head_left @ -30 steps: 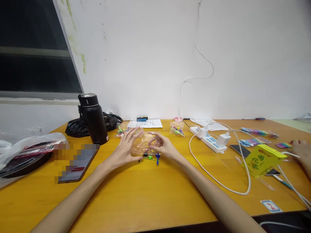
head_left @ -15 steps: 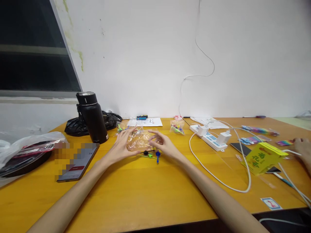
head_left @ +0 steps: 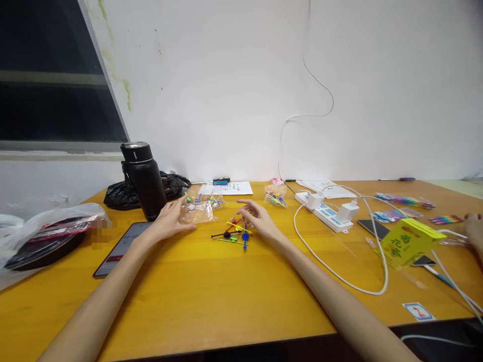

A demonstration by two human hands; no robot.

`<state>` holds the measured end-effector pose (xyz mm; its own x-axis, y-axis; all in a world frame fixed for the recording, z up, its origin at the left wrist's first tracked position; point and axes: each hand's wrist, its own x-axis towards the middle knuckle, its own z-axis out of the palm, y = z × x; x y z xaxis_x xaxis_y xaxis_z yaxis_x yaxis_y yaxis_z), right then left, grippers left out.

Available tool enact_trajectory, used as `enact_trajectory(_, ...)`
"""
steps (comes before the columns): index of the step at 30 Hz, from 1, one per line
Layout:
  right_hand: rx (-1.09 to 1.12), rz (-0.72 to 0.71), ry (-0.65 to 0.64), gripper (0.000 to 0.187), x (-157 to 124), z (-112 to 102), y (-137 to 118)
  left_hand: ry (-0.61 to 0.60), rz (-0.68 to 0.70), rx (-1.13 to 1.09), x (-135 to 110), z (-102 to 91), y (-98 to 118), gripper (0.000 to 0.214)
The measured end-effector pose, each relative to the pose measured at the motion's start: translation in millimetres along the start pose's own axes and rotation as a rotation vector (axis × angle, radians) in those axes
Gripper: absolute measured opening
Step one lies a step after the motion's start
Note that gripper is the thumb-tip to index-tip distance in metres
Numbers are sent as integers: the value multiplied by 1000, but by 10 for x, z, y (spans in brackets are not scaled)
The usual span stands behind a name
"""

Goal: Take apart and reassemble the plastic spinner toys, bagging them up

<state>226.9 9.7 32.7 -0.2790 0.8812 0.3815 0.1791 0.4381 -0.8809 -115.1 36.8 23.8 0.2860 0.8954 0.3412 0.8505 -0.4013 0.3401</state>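
Observation:
On the left, my left hand has its thumb and fingers spread apart beside a crumpled clear plastic bag. It seems to touch the bag's left edge; a grip on it does not show. My right hand is open, fingers stretched toward the left, at the right side of a small loose pile of plastic spinner arrows. The pile holds a black arrow, a green arrow, a yellow arrow, a blue arrow and red pieces partly hidden beneath.
Bags of colourful pieces lie further back. A black bottle and a phone stand and lie left. To the right are a power strip, looping white cables, a yellow box and another person's hand.
My left hand and the clear bag have moved left, off the arrows. Yellow and red arrows now show in the pile. My right hand has shifted slightly right.

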Motion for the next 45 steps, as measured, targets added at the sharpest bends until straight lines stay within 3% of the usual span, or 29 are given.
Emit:
enact_trajectory(15, -49, 50, 60, 32, 53, -121, 171, -149, -16, -34, -55, -12, 72, 104)
enact_trajectory(22, -202, 115, 236, 23, 77, -155, 231, -193, 10, 9, -65, -38, 105, 91)
enact_trajectory(26, -258, 124, 267, 23, 79, -179, 235, -178, 3, -3, -68, -65, 158, 89)
enact_trajectory(30, -439, 116, 210, 24, 64, -172, 269, -111, 172, -80, -73, -157, 372, 82)
enact_trajectory(36, -696, 115, 121, 15, 8, -140, 308, 91, 397, -207, -103, -208, 839, 37)
enact_trajectory(40, -800, 124, 131, 18, -33, -136, 241, 70, 471, -223, -150, -139, 1029, 30)
enact_trajectory(45, -893, 92, 79, 16, -38, -115, 159, -72, 501, -352, -275, 16, 1216, 35)
